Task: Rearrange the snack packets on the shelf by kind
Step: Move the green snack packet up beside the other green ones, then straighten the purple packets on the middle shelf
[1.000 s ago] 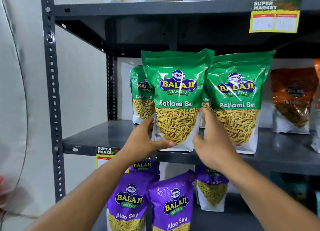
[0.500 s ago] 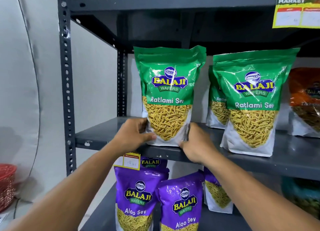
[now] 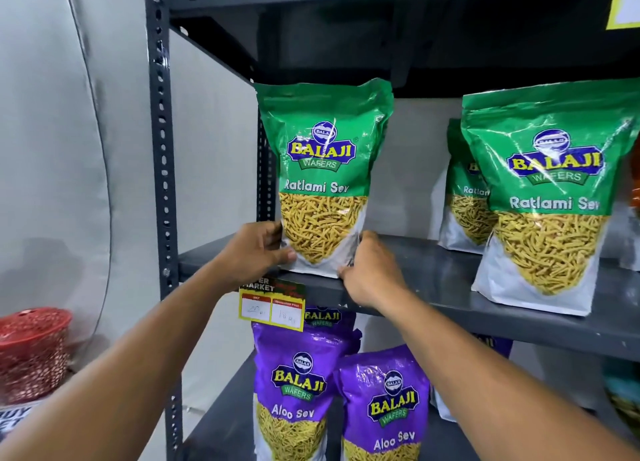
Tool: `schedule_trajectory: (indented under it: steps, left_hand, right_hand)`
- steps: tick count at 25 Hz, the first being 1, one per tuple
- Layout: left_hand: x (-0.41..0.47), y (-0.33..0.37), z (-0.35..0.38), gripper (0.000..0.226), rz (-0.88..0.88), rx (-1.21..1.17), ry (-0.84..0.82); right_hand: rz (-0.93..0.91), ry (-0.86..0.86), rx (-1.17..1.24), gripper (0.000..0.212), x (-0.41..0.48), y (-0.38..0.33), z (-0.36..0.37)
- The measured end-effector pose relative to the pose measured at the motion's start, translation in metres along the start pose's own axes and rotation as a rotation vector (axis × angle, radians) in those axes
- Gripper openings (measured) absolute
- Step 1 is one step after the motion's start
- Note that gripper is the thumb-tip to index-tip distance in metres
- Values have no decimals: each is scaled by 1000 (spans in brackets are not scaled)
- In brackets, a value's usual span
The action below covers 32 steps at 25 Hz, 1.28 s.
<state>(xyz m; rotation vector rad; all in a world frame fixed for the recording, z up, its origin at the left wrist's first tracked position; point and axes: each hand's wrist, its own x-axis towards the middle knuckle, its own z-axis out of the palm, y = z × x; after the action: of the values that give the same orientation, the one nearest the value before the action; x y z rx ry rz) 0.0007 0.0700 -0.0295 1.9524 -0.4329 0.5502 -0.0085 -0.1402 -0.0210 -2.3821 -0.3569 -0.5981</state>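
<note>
A green Ratlami Sev packet stands upright at the left end of the grey middle shelf. My left hand grips its lower left edge and my right hand holds its lower right corner. Two more green Ratlami Sev packets stand to the right, one in front and one behind it. On the shelf below stand purple Aloo Sev packets, with another behind them.
A dark slotted upright post bounds the shelf on the left, with a grey wall beyond. A yellow price tag hangs on the shelf edge. A red mesh basket sits low at the left. An orange packet shows at the right edge.
The green packet in my hands has moved left along the shelf, away from the other two green packets, to the left end. Both hands slid lower on it.
</note>
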Motion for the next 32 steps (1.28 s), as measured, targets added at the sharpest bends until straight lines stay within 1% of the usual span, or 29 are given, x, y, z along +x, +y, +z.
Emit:
schedule_trajectory:
  steps: [7,12,14,16,17,18,19,21,23,24,25,26,29,32]
  left_hand:
    - [-4,5,0,34,-21,55,-43]
    - [-11,13,4,27,-10,173,5]
    - [-17,18,8,33,-24,221,50]
    - [-26,22,13,51,-55,303,142]
    - [-33,24,16,59,-64,384,209]
    - [-42,25,21,62,-57,472,280]
    - [-54,26,28,60,-30,540,345]
    - [-85,26,46,54,80,569,418]
    - [-122,18,71,49,182,555,414]
    - [-140,8,85,49,197,560,383]
    - [-158,-5,98,49,178,566,338]
    - [-175,-19,112,48,125,561,282]
    - [-218,-60,155,51,-143,460,140]
    - [-240,-93,193,55,-386,241,80]
  right_hand:
    - [-32,7,28,44,0,5,2]
    - [-40,-1,51,46,0,6,1]
    - [-75,23,98,52,-5,9,-3]
    - [-143,69,167,59,-17,16,-10]
    - [-200,93,193,59,-26,22,-14]
    - [-276,114,199,57,-37,29,-18]
    - [-357,130,183,55,-49,38,-23]
    - [-510,140,108,46,-74,62,-34]
    - [-600,92,32,34,-96,93,-39]
    - [-585,37,-3,28,-106,110,-40]
    - [-532,-27,-31,25,-115,126,-39]
    - [-451,-90,-49,25,-121,142,-37]
    - [-169,-236,-47,38,-136,194,-19]
    - [107,-362,88,48,-148,232,11]
